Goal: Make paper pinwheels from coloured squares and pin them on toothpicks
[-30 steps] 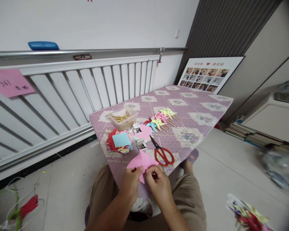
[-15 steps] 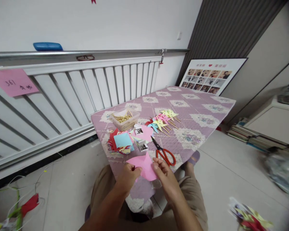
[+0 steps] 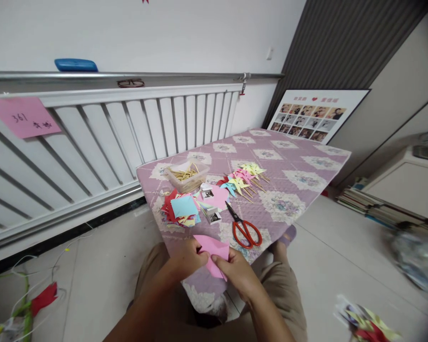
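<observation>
Right hand [image 3: 239,271] (gripping pink paper [image 3: 216,247]) has neared left hand [image 3: 186,259].

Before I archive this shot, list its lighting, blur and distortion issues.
In the head view, light is soft, with the pink paper bright and the scissors fairly crisp; also in the head view, the paper bundle and clear plastic at right look smeared; the head view's upper right corner darkens, and the radiator slats fan out from wide-angle stretch.
</observation>
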`<control>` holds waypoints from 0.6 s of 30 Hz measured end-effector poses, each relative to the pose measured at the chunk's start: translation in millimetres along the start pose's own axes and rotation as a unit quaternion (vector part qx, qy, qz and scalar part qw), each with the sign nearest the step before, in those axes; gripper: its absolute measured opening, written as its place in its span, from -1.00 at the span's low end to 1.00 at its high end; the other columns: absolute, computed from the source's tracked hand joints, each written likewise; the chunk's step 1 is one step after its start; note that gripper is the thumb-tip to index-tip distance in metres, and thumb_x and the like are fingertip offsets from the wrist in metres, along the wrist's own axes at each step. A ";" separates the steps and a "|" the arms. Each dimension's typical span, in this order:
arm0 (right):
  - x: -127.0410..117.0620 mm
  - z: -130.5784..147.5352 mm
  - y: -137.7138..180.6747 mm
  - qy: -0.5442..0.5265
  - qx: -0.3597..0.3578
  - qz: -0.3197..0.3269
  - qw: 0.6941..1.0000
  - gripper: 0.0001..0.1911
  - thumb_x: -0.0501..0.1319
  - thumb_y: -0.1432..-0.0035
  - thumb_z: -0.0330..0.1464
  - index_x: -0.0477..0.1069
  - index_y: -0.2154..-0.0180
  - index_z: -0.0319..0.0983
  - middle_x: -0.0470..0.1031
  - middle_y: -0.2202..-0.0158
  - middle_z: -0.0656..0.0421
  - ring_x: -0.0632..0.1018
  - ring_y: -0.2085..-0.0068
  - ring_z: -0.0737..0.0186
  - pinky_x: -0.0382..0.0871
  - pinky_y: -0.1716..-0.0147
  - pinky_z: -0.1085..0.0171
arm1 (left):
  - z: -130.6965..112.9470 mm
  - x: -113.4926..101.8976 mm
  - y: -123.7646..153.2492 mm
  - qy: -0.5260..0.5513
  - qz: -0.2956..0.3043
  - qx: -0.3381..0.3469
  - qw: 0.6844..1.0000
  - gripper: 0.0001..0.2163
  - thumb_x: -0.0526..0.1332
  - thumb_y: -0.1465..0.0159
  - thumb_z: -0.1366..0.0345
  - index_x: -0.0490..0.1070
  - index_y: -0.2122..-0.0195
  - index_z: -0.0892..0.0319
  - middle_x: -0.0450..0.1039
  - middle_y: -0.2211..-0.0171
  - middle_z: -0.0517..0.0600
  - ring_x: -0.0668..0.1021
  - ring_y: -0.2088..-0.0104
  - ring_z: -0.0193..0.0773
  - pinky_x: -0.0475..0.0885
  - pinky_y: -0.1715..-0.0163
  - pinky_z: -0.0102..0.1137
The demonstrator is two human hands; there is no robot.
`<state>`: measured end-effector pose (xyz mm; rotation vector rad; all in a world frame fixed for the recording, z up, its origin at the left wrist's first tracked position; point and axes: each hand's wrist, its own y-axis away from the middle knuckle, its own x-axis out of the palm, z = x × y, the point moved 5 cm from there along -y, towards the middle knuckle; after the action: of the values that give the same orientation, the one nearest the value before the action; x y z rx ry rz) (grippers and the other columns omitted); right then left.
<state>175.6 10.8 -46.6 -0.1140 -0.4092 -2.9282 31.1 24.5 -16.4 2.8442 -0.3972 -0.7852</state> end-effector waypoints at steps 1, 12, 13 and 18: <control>0.6 -0.2 0.1 -0.002 -0.002 -0.004 1.000 -0.65 0.40 0.11 -0.19 0.61 0.30 -0.29 0.64 0.44 0.12 0.55 0.42 0.14 0.39 0.37 0.22 | -1.5 -0.5 -0.3 -0.002 0.000 0.019 1.000 -0.90 0.12 0.00 0.39 0.26 0.63 0.17 0.15 0.64 -0.17 0.21 0.56 -0.38 0.08 0.52 -0.43; 3.3 -5.1 1.0 0.007 0.002 -0.052 0.999 -0.81 0.35 0.15 -0.27 0.59 0.46 -0.26 0.57 0.57 0.20 0.48 0.52 0.20 0.31 0.48 0.27 | -3.2 -6.1 -1.9 -0.002 -0.013 0.057 0.998 -0.85 0.15 0.03 0.39 0.24 0.70 0.16 0.18 0.69 -0.17 0.19 0.61 -0.39 0.00 0.56 -0.43; 3.3 -5.7 1.1 0.009 0.002 -0.049 0.999 -0.81 0.34 0.14 -0.28 0.59 0.45 -0.26 0.57 0.56 0.20 0.47 0.53 0.21 0.30 0.49 0.28 | -2.7 -5.4 -2.4 -0.003 -0.011 0.057 0.998 -0.86 0.15 0.02 0.39 0.26 0.69 0.17 0.19 0.69 -0.17 0.19 0.60 -0.39 0.01 0.56 -0.43; 0.2 -11.5 1.2 -0.001 -0.009 -0.089 0.996 -0.81 0.34 0.12 -0.25 0.54 0.52 -0.26 0.54 0.60 0.21 0.44 0.57 0.24 0.25 0.55 0.31 | -0.7 -1.8 -6.0 0.008 -0.002 0.053 0.999 -0.90 0.15 -0.02 0.38 0.33 0.62 0.18 0.24 0.64 -0.16 0.25 0.58 -0.38 0.09 0.52 -0.43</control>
<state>175.1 6.5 -57.2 -0.0871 -0.4128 -3.1081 31.2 30.8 -16.2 2.9485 -0.4452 -0.7625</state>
